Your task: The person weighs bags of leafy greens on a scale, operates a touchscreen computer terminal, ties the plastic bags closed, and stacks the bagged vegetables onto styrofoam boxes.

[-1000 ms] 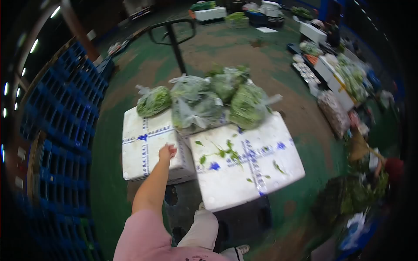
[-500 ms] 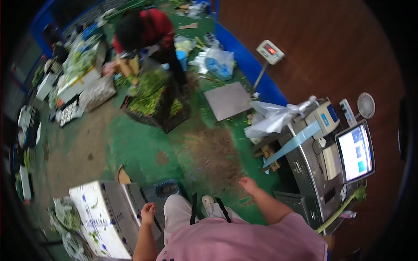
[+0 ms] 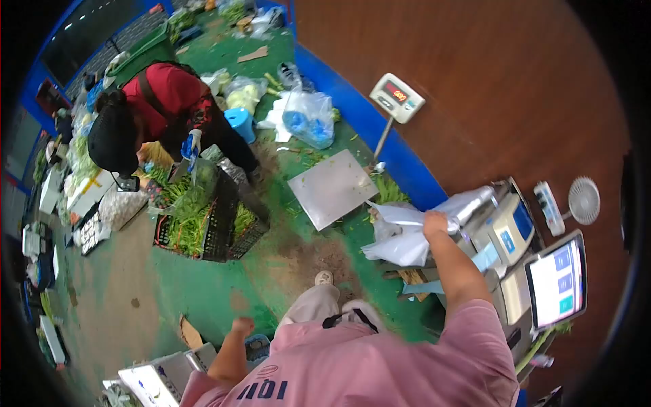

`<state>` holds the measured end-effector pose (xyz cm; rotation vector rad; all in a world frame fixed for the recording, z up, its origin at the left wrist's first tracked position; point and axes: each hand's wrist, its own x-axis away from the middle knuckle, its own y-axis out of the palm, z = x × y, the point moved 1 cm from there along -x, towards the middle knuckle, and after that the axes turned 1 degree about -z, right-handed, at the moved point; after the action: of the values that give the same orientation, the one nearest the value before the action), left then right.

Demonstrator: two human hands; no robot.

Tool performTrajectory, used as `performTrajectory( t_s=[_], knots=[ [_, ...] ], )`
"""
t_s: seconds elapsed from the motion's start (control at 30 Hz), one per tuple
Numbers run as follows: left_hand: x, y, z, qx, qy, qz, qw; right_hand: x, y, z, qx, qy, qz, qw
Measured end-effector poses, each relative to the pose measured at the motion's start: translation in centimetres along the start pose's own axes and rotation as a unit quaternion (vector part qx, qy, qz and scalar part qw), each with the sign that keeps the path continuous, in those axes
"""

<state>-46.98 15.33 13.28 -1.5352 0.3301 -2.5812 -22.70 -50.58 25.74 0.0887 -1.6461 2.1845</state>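
Observation:
My right hand (image 3: pixel 435 224) is at the white plastic bags (image 3: pixel 405 239) that hang over the edge of the metal counter, its fingers closed on them. Beside the bags stands a white and blue label machine (image 3: pixel 510 234) with a pale blue strip (image 3: pixel 485 259) running below it. My left hand (image 3: pixel 242 327) hangs low on the left, above the floor near the white foam boxes (image 3: pixel 150 381). It touches nothing that I can see, and its fingers are blurred.
A co-worker in red (image 3: pixel 166 102) bends over black crates (image 3: pixel 203 234) of greens. A platform scale (image 3: pixel 332 190) with a display (image 3: pixel 397 98) stands by the wall. A lit screen (image 3: pixel 557 281) and small fan (image 3: pixel 584 201) are at the right.
My view has turned further right. My right hand has moved up and forward from open air to the white bags and closed on them. The co-worker's body now leans further over the crates.

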Motion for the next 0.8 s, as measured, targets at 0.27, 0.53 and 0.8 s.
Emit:
performTrajectory(
  t_s=[0.27, 0.53, 0.8],
  knots=[
    [7.9, 7.8, 28.1, 0.018, 0.228, -0.023, 0.973, -9.4, -0.6, -0.1, 0.007, -0.129, -0.119, 0.984],
    [14.5, 18.2, 41.5, 0.118, 0.178, -0.187, 0.959, -11.1, -20.4, -20.5, -0.749, -0.244, -0.209, 0.580],
    [13.5, 19.5, 49.4, 0.091, 0.376, -0.029, 0.922, -7.7, -34.3, -24.4, -0.731, -0.395, -0.131, 0.540]
  ],
)
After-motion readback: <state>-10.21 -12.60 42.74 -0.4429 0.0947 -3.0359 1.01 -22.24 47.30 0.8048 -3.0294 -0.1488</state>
